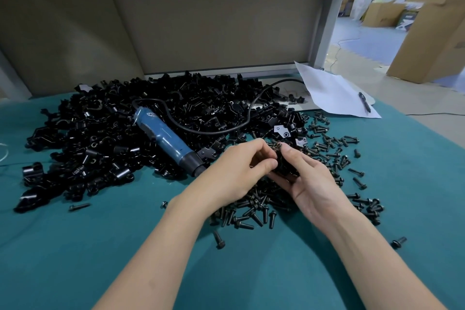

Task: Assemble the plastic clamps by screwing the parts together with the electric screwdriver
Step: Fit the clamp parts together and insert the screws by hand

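Both hands meet above the screw pile at centre right. My left hand [241, 169] and my right hand [305, 176] together hold a black plastic clamp part [285, 166], fingers curled round it; most of it is hidden between them. The blue electric screwdriver [167, 142] lies untouched on the heap of black clamp parts [120, 133], its tip pointing toward my left hand and its black cord [226, 130] looping back over the heap. Loose black screws [254, 211] are scattered under and to the right of my hands.
The green table mat [75, 259] covers the bench. A white sheet of paper [332, 93] with a black pen [364, 102] lies at the back right. A grey partition panel [216, 33] stands behind the heap. Cardboard boxes [432, 33] stand on the floor to the right.
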{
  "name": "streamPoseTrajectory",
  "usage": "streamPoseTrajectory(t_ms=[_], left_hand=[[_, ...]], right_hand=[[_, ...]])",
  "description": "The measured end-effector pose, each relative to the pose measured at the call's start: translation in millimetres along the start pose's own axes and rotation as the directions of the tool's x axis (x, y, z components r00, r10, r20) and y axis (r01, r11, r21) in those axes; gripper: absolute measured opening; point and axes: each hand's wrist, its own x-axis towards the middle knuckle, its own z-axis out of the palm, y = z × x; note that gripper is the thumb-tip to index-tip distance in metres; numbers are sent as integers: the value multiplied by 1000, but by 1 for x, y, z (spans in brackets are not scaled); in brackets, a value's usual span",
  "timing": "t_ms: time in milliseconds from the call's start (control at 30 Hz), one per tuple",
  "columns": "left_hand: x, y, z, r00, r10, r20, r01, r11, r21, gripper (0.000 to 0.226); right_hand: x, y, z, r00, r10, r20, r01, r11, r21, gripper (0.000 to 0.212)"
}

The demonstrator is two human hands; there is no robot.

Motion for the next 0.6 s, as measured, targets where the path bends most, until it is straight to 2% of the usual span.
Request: streamPoseTrajectory(t_ms=[133, 233, 300, 367, 467, 533, 600], left_hand=[[-1, -1, -5, 999, 25, 45, -24, 999, -24, 19], [-1, 0, -7, 998, 5, 57, 0, 996, -85, 14], [-1, -1, -7, 1000, -26, 9, 27, 995, -92, 10], [0, -1, -5, 997, -65, -38, 65, 998, -15, 16], [1, -3, -2, 995, -98, -26, 100, 991, 87, 26], [2, -4, -2, 997, -77, -4, 77, 993, 94, 19], [2, -3, -3, 999, -39, 20, 37, 995, 96, 6]], right_hand=[[0, -1, -1, 1000, -3, 17, 4, 1000, -9, 51], [0, -1, 0, 1000, -26, 14, 27, 999, -38, 50], [0, 1, 0, 999, -32, 17, 33, 999, -41, 48], [0, 2, 0, 999, -41, 16, 42, 999, -35, 43], [0, 3, -1, 998, -58, 15, 59, 997, -52, 27], [-1, 3, 0, 998, -61, 20, 63, 996, -71, 20], [-2, 2, 1, 997, -67, 27, 69, 995, -78, 26]])
